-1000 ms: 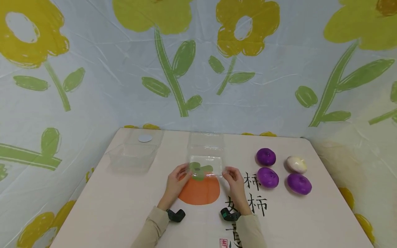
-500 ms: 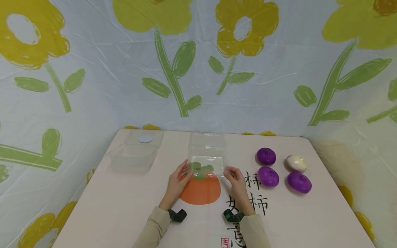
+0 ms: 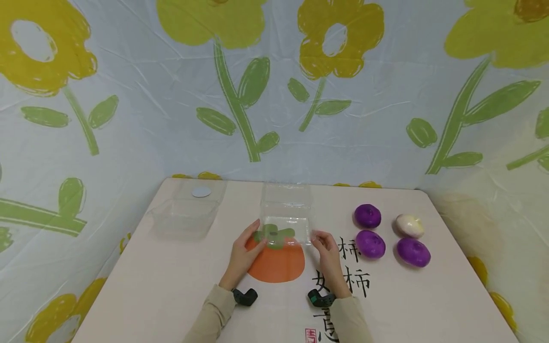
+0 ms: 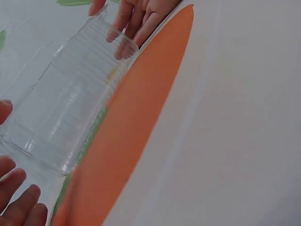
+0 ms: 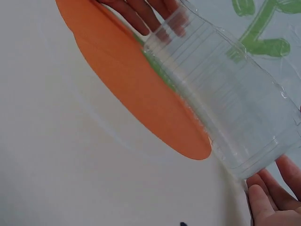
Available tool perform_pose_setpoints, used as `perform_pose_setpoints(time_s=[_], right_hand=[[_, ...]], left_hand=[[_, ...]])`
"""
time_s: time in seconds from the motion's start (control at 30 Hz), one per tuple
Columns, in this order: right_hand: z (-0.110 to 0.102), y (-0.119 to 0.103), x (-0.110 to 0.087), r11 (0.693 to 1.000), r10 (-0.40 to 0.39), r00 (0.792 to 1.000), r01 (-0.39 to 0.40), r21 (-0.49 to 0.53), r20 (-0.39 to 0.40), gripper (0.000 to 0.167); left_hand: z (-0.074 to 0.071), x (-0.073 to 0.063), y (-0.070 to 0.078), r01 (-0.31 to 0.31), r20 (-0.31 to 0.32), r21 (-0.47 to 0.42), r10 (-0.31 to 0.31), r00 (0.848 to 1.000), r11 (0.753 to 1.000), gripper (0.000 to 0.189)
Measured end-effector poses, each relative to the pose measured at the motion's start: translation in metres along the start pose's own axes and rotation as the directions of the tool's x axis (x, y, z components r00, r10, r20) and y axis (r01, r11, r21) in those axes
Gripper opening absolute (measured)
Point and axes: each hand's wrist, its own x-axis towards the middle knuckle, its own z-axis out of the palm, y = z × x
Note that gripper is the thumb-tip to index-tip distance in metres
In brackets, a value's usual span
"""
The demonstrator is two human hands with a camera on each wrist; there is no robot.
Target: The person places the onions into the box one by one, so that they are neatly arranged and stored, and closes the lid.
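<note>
A clear plastic clamshell box [image 3: 286, 224] stands in the middle of the table, its lid [image 3: 286, 193] raised at the far side. My left hand [image 3: 243, 252] is beside its left end, fingers extended and thumb spread from them. In the left wrist view, the left fingers [image 4: 16, 193] lie just off the box wall. My right hand [image 3: 328, 259] is at the opposite end, fingertips close to the near right corner. The right wrist view shows the right fingers [image 5: 282, 188] loosely extended at the box's end; any light contact is hard to tell.
A second, larger clear box [image 3: 184, 216] with its lid up and a white round label [image 3: 200, 191] stands at the back left. Several purple onion-like vegetables [image 3: 371, 245] and one whitish one [image 3: 410, 226] lie on the right. Printed cloth hangs behind the table [image 3: 163, 286].
My left fingers have straightened and spread at the box's left end. My right fingertips have eased slightly off its right corner. The box has barely moved.
</note>
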Motion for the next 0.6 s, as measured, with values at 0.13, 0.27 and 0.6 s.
perform_pose_setpoints(time_s=[0.13,0.27,0.6], right_hand=[[-0.002,0.001,-0.004,1.0,-0.011,1.0,0.011,-0.003,0.004,0.041],[-0.004,0.003,-0.008,0.999,-0.036,0.999,0.036,-0.008,0.017,0.039],[-0.011,0.001,-0.031,0.996,-0.05,0.996,0.055,-0.064,0.075,0.041]], left_hand=[[-0.004,-0.003,0.016,0.015,0.024,-0.058,-0.013,1.0,0.998,0.056],[-0.011,-0.005,0.033,-0.016,0.057,-0.08,0.02,0.998,0.997,0.051],[-0.021,-0.014,0.039,-0.104,0.092,-0.015,0.105,0.99,0.995,0.042]])
